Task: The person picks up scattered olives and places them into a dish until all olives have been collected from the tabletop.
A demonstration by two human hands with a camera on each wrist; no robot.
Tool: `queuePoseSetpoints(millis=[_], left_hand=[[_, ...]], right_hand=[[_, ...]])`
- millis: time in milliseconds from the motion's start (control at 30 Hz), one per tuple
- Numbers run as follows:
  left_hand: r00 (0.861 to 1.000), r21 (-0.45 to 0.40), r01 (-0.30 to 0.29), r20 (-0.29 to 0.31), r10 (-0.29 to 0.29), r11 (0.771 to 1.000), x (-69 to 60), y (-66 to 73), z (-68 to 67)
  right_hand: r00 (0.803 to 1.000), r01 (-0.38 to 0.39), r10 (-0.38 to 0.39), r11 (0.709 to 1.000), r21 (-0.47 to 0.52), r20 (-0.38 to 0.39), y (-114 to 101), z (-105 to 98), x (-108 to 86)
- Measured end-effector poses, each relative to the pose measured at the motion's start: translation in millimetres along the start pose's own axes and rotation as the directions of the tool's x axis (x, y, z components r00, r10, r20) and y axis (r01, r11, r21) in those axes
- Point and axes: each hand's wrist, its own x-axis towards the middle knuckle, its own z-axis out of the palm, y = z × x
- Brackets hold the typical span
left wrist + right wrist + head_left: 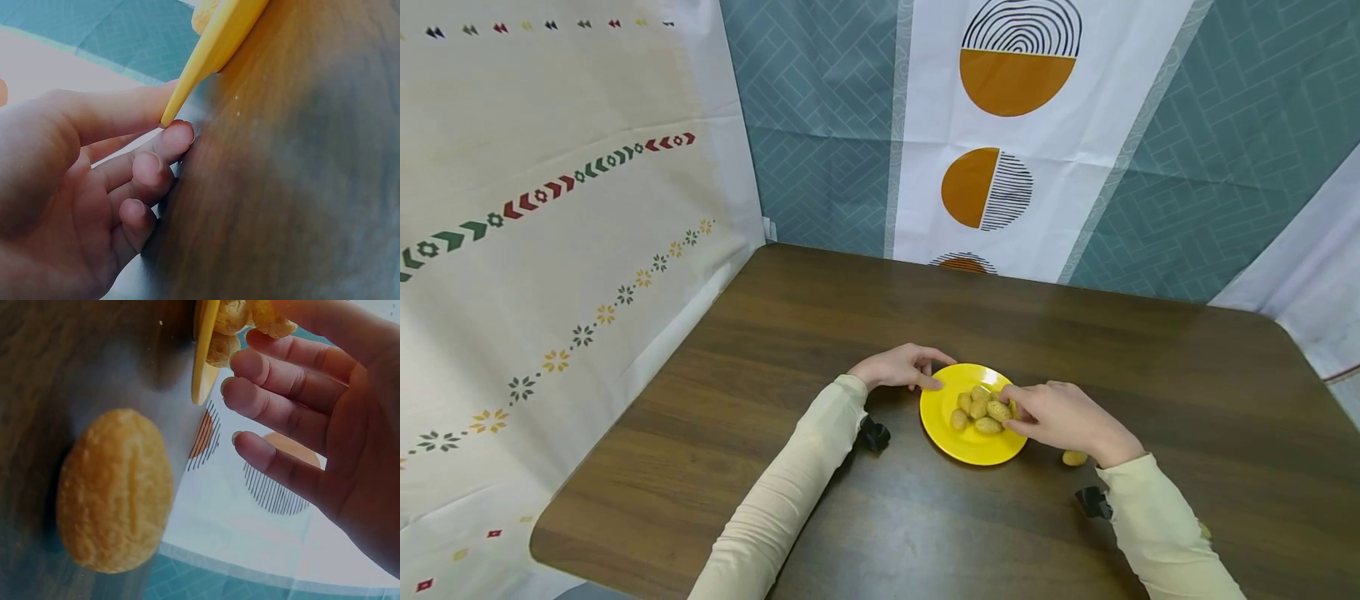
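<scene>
A yellow plate (940, 429) on the table carries several small wrinkled potatoes (988, 425). At its left edge my left hand (898, 367) pinches the rim; the left wrist view shows the rim (187, 94) between thumb and fingers. Over the plate's right side, my right hand (1063, 414) holds a small potato (273, 320) between thumb and fingertips, level with the others. The other fingers of that hand are loosely bent. On the table below the right wrist lies a loose potato (1074, 458), large in the right wrist view.
Another yellowish piece (1205, 530) shows partly behind the right sleeve. The brown wooden table (760, 333) meets patterned cloths at the back and left. Black wrist-worn devices (874, 435) sit below both wrists.
</scene>
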Motion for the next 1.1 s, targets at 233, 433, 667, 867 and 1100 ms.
queuePoseSetpoints(millis=[233,433,667,867,1100], left_hand=[[1.000,-0.005,0.009,-0.003,-0.009,1.000,-0.3,0.4,0.1],[1.000,-0.004,0.002,-0.005,-0.002,1.000,-0.7,1.1,1.0],[1.000,-0.012,0.008,-0.003,-0.008,1.000,0.3,0.5,2.8],[1.000,-0.012,0.013,-0.006,-0.013,1.000,0.3,1.1,1.2],[1.000,-0.016,0.010,-0.013,-0.010,1.000,-0.1,0.3,1.4]], right_hand=[[1.000,-0.008,0.008,1.000,-0.014,-0.018,0,3,0.6],[0.999,-0.010,0.009,1.000,-0.004,-0.034,0,0,-1.7],[0.997,-0.065,0.065,0.998,-0.003,-0.042,10,-7,-18.0],[0.993,-0.116,0.115,0.993,-0.022,-0.019,27,-11,-39.6],[0.983,-0.174,0.175,0.984,-0.032,0.046,40,-12,-57.2]])
